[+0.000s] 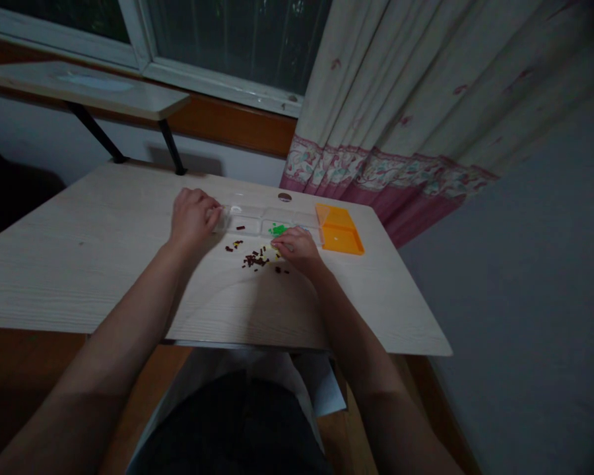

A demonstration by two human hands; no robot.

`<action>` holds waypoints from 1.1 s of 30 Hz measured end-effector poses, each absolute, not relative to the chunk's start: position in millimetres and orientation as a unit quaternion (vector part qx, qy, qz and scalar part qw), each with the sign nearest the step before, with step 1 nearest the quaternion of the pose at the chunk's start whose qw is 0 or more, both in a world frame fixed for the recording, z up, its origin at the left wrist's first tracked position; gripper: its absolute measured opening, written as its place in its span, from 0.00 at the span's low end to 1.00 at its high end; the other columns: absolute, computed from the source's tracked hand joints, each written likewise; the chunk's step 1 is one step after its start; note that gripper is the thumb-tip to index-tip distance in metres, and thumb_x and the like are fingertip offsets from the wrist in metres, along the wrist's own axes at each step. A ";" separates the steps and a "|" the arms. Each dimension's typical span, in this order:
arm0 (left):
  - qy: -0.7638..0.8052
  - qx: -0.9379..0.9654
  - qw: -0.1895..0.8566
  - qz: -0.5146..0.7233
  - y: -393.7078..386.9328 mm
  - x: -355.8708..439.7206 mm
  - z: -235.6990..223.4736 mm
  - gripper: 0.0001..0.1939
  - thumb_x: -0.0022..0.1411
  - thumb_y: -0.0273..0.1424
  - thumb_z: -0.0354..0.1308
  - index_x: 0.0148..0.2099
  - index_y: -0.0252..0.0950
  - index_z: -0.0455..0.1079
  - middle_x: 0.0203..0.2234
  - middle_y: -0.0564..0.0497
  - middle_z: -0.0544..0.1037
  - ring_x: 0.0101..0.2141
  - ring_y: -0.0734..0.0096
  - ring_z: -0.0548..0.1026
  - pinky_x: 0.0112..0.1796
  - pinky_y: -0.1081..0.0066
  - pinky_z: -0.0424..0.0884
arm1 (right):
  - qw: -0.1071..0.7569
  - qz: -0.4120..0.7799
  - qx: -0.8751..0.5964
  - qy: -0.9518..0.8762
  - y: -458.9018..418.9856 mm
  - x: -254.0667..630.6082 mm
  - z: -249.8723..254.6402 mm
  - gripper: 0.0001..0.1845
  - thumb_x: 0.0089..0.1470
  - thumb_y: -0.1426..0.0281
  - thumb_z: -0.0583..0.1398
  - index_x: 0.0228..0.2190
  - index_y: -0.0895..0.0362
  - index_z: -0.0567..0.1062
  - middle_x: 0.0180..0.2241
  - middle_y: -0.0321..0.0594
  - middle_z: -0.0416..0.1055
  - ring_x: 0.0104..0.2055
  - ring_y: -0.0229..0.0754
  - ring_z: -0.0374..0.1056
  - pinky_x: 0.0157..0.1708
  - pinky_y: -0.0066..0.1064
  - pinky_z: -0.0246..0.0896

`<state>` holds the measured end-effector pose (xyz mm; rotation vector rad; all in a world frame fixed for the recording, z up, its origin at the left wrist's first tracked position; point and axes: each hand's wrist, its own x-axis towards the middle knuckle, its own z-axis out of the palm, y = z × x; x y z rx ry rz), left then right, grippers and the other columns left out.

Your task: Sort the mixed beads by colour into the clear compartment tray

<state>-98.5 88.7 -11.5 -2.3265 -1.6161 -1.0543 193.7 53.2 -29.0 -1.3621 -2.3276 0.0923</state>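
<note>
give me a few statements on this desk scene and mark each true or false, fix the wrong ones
1. Green pieces lie in the clear tray. True.
2. All the brown pieces are in the tray. False: most lie on the table in front of it.
3. The left hand is at the tray's left end. True.
4. The orange case is at the tray's right end. True.
5. The right hand rests on the case. False: it is left of the case, close to the green pieces.
6. The curtain hangs on the left of the picture. False: it hangs toward the right.
</note>
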 end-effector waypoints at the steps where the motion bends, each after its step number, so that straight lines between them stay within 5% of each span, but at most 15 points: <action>1: -0.560 -0.746 0.069 -0.354 91.5 -106.6 -10.6 0.16 0.67 0.39 0.52 0.41 0.33 0.76 0.38 0.43 0.72 0.46 0.55 0.64 0.52 0.54 0.59 | 0.218 0.032 -0.496 -0.840 52.7 194.1 -28.5 0.12 0.62 0.64 0.58 0.38 0.51 0.83 0.39 0.41 0.78 0.45 0.44 0.65 0.47 0.36 0.52; 14: -0.608 -0.719 0.016 -0.336 103.0 -131.9 -29.9 0.14 0.63 0.38 0.58 0.41 0.30 0.75 0.35 0.48 0.69 0.45 0.62 0.61 0.52 0.60 0.55 | 0.221 0.027 -0.499 -0.838 50.8 196.0 -25.9 0.14 0.63 0.65 0.57 0.38 0.54 0.82 0.38 0.42 0.78 0.44 0.44 0.67 0.47 0.36 0.53; 19: -0.531 -0.771 0.018 -0.351 101.9 -118.8 -29.4 0.14 0.64 0.38 0.55 0.41 0.33 0.77 0.34 0.47 0.73 0.42 0.62 0.66 0.49 0.62 0.61 | 0.227 0.022 -0.496 -0.838 52.0 196.4 -29.9 0.13 0.63 0.64 0.57 0.38 0.54 0.82 0.38 0.42 0.78 0.44 0.44 0.67 0.47 0.35 0.53; 25: -0.359 -0.910 -0.062 -0.198 87.9 -93.5 -18.6 0.10 0.63 0.36 0.56 0.38 0.39 0.77 0.32 0.49 0.78 0.39 0.64 0.72 0.46 0.64 0.64 | 0.226 0.019 -0.496 -0.838 53.9 197.6 -32.9 0.12 0.63 0.65 0.58 0.37 0.53 0.82 0.38 0.41 0.79 0.44 0.44 0.67 0.45 0.35 0.52; 33: -0.373 -0.912 -0.087 -0.145 81.6 -89.7 -14.6 0.08 0.57 0.36 0.59 0.38 0.39 0.75 0.31 0.50 0.77 0.37 0.64 0.72 0.42 0.66 0.65 | 0.229 0.034 -0.490 -0.841 55.9 195.8 -36.1 0.11 0.61 0.67 0.58 0.37 0.53 0.82 0.38 0.41 0.78 0.43 0.44 0.67 0.46 0.36 0.53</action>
